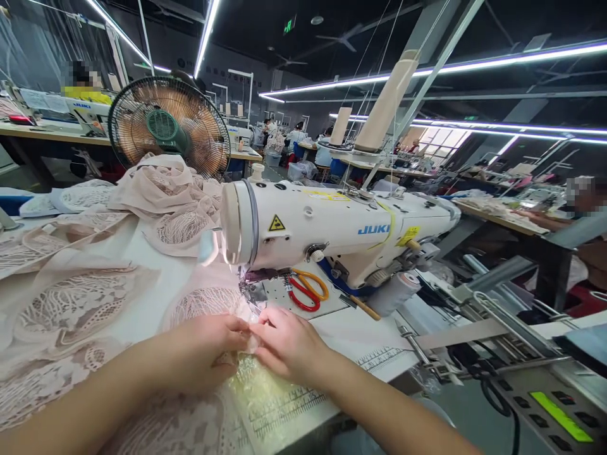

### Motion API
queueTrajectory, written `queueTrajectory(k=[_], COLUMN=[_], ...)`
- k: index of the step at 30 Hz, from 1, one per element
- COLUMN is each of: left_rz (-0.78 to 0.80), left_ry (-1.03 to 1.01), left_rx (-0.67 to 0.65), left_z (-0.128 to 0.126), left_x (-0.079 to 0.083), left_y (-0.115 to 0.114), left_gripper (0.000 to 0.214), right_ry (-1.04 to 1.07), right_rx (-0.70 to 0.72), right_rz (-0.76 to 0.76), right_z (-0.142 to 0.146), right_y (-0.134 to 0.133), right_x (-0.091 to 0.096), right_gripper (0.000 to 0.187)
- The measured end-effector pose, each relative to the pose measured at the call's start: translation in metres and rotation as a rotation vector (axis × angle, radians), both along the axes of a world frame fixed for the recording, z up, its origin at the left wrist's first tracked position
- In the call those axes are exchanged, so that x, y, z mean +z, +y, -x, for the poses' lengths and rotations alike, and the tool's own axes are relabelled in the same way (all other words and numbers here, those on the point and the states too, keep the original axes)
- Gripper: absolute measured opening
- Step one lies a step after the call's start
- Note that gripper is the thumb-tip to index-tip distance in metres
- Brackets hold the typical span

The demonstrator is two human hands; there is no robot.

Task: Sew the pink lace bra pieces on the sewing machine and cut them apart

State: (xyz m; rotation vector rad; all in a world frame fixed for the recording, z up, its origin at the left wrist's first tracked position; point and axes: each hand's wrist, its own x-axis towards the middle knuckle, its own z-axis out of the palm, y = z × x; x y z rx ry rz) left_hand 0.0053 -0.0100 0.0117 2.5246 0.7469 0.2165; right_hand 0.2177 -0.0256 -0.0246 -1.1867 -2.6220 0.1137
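My left hand [203,354] and my right hand [287,344] meet just in front of the needle area [253,291] of a white JUKI sewing machine [332,224]. Both pinch a piece of pale pink lace fabric [208,303] lying on the machine table, fingertips touching at its edge. The fingers of both hands are curled and pressed onto the lace. A ruler scale [284,407] is printed on the table under my wrists.
Red and orange scissors [306,291] lie under the machine arm. Heaps of pink lace [156,202] cover the table's left. A fan [168,126] stands behind. Thread cones [386,104] rise above the machine. A control panel [554,411] sits at right. Other workers sit at distant tables.
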Motion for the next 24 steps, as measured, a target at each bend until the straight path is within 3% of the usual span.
queueTrajectory(k=[4,8,13,17,24], left_rz=[0.059,0.057,0.042,-0.029,-0.219], left_ry=[-0.022,-0.041,-0.027,0.026,0.184], left_rx=[0.02,0.033,-0.008,-0.001,0.056], left_z=[0.003,0.003,0.001,-0.005,-0.013], left_x=[-0.001,-0.004,-0.008,-0.009,-0.012], left_y=[0.003,0.005,0.003,-0.001,-0.003], left_gripper=[0.035,0.033,0.033,0.026,0.017], right_ry=[0.044,-0.009,0.023,0.064,0.016], right_rx=[0.009,-0.015,0.01,0.05,0.08], right_rz=[-0.021,-0.155,-0.323,-0.426,-0.445], right_z=[0.002,0.007,-0.004,-0.011,-0.006], right_y=[-0.005,0.002,0.005,0.002,0.008], right_x=[-0.01,-0.02,-0.023,-0.026,-0.03], right_gripper=[0.022,0.009,0.016,0.022,0.022])
